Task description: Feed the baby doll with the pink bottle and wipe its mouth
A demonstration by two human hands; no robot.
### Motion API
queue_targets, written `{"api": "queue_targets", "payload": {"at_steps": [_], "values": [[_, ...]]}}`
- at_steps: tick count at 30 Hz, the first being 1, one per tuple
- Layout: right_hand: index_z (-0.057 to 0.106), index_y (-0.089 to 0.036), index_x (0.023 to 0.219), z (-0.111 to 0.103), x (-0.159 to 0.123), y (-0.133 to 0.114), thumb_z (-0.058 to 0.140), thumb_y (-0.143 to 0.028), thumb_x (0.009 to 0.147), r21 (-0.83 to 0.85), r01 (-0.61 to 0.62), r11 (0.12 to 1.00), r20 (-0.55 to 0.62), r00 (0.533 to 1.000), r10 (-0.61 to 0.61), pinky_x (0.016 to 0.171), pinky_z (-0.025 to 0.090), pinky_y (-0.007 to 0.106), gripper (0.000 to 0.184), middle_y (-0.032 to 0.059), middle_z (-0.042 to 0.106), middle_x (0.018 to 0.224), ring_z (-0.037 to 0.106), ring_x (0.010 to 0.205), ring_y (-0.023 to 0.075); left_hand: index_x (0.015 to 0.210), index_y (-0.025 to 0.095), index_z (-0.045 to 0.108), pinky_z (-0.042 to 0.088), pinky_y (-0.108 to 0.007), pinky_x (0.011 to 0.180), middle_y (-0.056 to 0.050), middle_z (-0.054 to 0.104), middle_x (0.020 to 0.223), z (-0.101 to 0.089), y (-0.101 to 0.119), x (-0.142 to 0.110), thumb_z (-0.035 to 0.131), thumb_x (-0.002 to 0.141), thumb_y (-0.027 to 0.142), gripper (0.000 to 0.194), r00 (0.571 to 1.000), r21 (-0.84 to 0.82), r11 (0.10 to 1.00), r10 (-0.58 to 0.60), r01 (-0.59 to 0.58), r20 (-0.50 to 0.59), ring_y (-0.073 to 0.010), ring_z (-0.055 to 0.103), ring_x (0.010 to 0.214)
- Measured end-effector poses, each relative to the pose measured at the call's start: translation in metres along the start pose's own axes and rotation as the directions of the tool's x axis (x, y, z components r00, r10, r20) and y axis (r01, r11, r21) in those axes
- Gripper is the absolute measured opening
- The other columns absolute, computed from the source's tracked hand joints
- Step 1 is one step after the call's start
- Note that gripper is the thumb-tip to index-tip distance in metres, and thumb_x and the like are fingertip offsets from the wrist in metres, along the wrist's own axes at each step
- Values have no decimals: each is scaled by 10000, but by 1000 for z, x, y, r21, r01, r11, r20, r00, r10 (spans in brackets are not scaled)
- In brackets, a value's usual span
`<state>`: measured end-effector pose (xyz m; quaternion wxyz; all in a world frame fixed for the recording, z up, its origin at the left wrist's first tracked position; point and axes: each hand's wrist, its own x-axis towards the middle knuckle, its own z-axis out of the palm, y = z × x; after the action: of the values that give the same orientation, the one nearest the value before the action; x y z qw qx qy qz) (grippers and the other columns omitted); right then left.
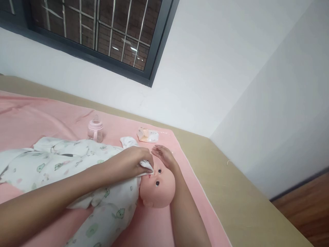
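Note:
A baby doll (161, 192) in a white printed outfit (95, 161) lies on its back, its head toward the right. My left hand (137, 159) reaches over the doll's body from the left, its fingers closed on a white wipe (146, 165). The wipe touches the doll's face beside the mouth and nose. On the far side of the head, my right hand (164, 156) is open with its fingers stretched out, and that forearm curves around the top of the head. It holds nothing that I can see.
A pink baby bottle (95, 130) stands beyond the doll's body. A small soft packet (148, 134) lies past my right hand. Pink cloth (164, 219) covers part of the wooden surface (221, 178). Behind are a white wall (195, 68) and a barred window (102, 31).

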<state>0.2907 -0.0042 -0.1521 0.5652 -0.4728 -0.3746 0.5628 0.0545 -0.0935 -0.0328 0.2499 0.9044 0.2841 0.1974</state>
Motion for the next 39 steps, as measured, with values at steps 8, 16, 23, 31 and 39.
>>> {"api": "queue_targets", "payload": {"at_steps": [8, 16, 23, 31, 39], "values": [[648, -125, 841, 0, 0, 0, 593, -161, 798, -13, -4, 1000, 3, 1000, 4, 923, 529, 329, 78, 66, 685, 795, 674, 809, 155, 805, 184, 714, 414, -237, 693, 12, 684, 838, 5, 4, -1, 588, 776, 91, 160, 1000, 12, 999, 30, -30, -10, -155, 622, 789], [647, -136, 818, 0, 0, 1, 649, -188, 770, -15, 7, 1000, 13, 1000, -7, 933, 523, 346, 71, 64, 677, 784, 668, 821, 159, 817, 185, 717, 421, -255, 696, -11, 665, 865, 9, -1, 0, 561, 778, 103, 180, 998, 29, 999, 28, -27, -55, -164, 612, 792], [646, -144, 823, 0, 0, 1, 651, -200, 764, -35, 10, 999, 21, 1000, -9, 930, 525, 343, 82, 56, 677, 789, 665, 837, 162, 809, 179, 705, 420, -262, 722, -20, 647, 869, 15, -8, 1, 540, 788, 112, 179, 995, 29, 999, 46, -44, -89, -164, 601, 811], [648, -163, 802, 0, 2, 3, 629, -200, 776, -58, 16, 998, 16, 1000, -15, 932, 526, 322, 50, 49, 671, 787, 658, 860, 156, 815, 185, 690, 424, -270, 740, -34, 642, 886, 17, -10, 4, 506, 805, 130, 193, 992, 52, 998, 44, -38, -118, -181, 601, 842], [649, -164, 797, -3, 6, 6, 666, -212, 754, -61, 22, 998, 12, 1000, -22, 937, 528, 351, 66, 46, 665, 771, 657, 850, 165, 865, 221, 701, 431, -244, 744, -1, 673, 916, -4, -11, -2, 558, 815, 214, 151, 1000, -30, 999, 30, -30, -1, -175, 615, 873]]}}
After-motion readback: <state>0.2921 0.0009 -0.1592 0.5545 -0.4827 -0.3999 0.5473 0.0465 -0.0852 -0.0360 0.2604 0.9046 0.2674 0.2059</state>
